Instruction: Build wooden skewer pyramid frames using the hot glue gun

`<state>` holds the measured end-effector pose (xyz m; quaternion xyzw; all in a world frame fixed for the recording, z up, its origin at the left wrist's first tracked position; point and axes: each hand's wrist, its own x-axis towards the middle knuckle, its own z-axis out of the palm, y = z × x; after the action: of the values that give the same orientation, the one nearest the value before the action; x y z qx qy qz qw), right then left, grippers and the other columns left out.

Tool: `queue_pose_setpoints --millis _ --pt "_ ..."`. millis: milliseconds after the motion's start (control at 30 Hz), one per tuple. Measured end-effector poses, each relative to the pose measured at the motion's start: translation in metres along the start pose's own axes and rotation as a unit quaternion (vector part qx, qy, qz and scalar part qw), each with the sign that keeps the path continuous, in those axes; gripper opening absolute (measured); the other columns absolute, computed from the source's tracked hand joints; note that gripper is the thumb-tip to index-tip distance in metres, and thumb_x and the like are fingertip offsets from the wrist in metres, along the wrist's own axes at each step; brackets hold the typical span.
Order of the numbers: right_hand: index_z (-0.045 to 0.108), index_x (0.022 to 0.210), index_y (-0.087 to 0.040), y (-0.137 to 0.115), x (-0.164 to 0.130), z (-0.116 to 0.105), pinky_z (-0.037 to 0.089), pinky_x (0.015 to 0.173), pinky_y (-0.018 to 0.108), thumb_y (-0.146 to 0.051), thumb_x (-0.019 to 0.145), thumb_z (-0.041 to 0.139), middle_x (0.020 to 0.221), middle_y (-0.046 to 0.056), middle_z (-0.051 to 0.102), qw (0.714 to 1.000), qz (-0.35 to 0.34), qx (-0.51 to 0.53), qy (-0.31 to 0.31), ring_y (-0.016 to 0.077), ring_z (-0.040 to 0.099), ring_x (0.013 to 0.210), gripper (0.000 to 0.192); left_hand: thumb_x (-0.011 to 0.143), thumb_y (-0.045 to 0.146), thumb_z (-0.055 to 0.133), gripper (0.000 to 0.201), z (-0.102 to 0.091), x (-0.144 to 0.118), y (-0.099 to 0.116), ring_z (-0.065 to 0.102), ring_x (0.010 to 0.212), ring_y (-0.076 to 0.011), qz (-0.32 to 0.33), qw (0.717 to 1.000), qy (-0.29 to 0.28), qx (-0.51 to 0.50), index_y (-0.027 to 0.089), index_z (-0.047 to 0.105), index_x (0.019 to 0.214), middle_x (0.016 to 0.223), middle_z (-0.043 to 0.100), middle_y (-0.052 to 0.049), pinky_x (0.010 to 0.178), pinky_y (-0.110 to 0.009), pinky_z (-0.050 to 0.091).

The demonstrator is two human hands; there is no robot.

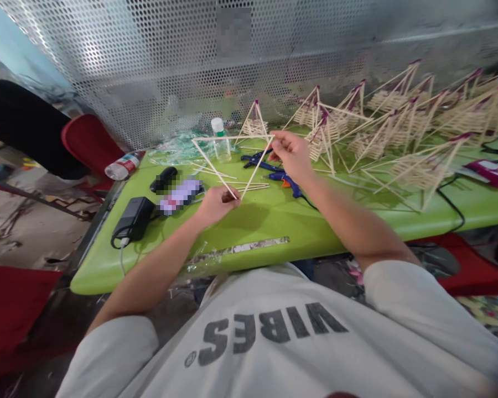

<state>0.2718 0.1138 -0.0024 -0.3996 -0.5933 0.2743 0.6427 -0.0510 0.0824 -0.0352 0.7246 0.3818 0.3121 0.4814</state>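
A triangle of thin wooden sticks (231, 137) is held up above the green table between my two hands. My left hand (218, 205) pinches it near the lower corner, where two sticks come together. At its upper right corner, my right hand (292, 152) is closed on the frame with thumb and fingers. Below the triangle, several loose sticks (253, 186) lie on the table. A blue glue gun (288, 179) with an orange trigger rests beneath my right hand, beside dark blue pliers-like tool (257, 159).
Many stick pyramids (365, 141) crowd the right side of the green table (257, 221). A white-capped bottle (221, 143), a plastic bottle (123, 166), a phone (180, 194) and a black adapter (133, 218) lie left. Behind stands a perforated metal panel (170, 72). A person in black (25, 127) is at far left.
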Motion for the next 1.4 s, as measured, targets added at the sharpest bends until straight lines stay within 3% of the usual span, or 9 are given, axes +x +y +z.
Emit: queue_pose_setpoints --millis 267,400,667,833,1033,1167,1400 --pt "0.084 0.101 -0.024 -0.018 -0.008 0.012 0.060 0.060 0.029 -0.072 0.103 0.088 0.089 0.004 0.083 0.998 0.031 -0.021 0.042 0.0132 0.071 0.061 0.048 0.078 0.048 0.093 0.033 -0.004 0.004 -0.004 0.082 0.084 -0.0260 0.000 0.996 0.018 0.088 0.022 0.086 0.097 0.091 0.088 -0.006 0.086 -0.040 0.064" --pt "0.084 0.095 -0.023 -0.021 -0.009 0.014 0.060 0.062 0.028 -0.062 0.108 0.084 0.086 0.004 0.082 0.997 0.062 -0.027 0.047 0.0143 0.076 0.067 0.041 0.078 0.053 0.092 0.038 -0.005 0.007 -0.006 0.083 0.086 -0.0288 -0.002 0.994 0.023 0.108 0.023 0.087 0.101 0.093 0.089 -0.008 0.086 -0.043 0.064" --pt "0.083 0.087 -0.022 -0.021 -0.010 0.017 0.064 0.068 0.027 -0.054 0.110 0.085 0.079 0.004 0.080 0.997 0.060 0.000 0.045 0.0154 0.079 0.071 0.039 0.076 0.050 0.092 0.035 -0.006 0.005 0.001 0.083 0.086 -0.0298 -0.008 0.993 0.033 0.116 0.022 0.086 0.096 0.088 0.087 -0.008 0.087 -0.044 0.065" --pt "0.088 0.103 -0.023 -0.022 -0.007 0.013 0.067 0.071 0.028 -0.058 0.110 0.087 0.090 0.003 0.084 0.997 0.068 0.006 0.036 0.0156 0.081 0.074 0.036 0.074 0.049 0.094 0.036 -0.009 0.009 -0.001 0.083 0.086 -0.0289 -0.010 0.994 0.042 0.097 0.022 0.084 0.097 0.090 0.087 -0.007 0.087 -0.043 0.065" --pt "0.087 0.124 -0.025 -0.017 0.000 0.003 0.070 0.074 0.031 -0.087 0.104 0.081 0.104 0.006 0.086 0.998 0.056 0.026 -0.014 0.0174 0.083 0.079 0.066 0.075 0.047 0.093 0.037 -0.010 0.010 -0.003 0.083 0.086 -0.0279 -0.007 0.997 0.038 0.069 0.021 0.083 0.099 0.090 0.087 -0.008 0.089 -0.045 0.067" --pt "0.085 0.116 -0.024 -0.015 0.003 0.000 0.069 0.071 0.031 -0.095 0.099 0.080 0.103 0.007 0.085 0.998 0.048 0.050 -0.013 0.0179 0.082 0.079 0.073 0.076 0.048 0.092 0.037 -0.009 0.009 -0.003 0.083 0.085 -0.0274 -0.002 0.997 0.036 0.066 0.022 0.082 0.100 0.090 0.086 -0.007 0.089 -0.045 0.067" --pt "0.087 0.106 -0.025 -0.034 -0.008 -0.005 0.071 0.076 0.029 -0.082 0.101 0.088 0.101 0.006 0.084 0.998 0.048 0.029 -0.032 0.0174 0.084 0.085 0.057 0.079 0.047 0.093 0.034 -0.012 0.005 -0.001 0.083 0.085 -0.0282 -0.003 0.994 0.037 0.100 0.022 0.087 0.100 0.089 0.087 -0.008 0.084 -0.043 0.064"
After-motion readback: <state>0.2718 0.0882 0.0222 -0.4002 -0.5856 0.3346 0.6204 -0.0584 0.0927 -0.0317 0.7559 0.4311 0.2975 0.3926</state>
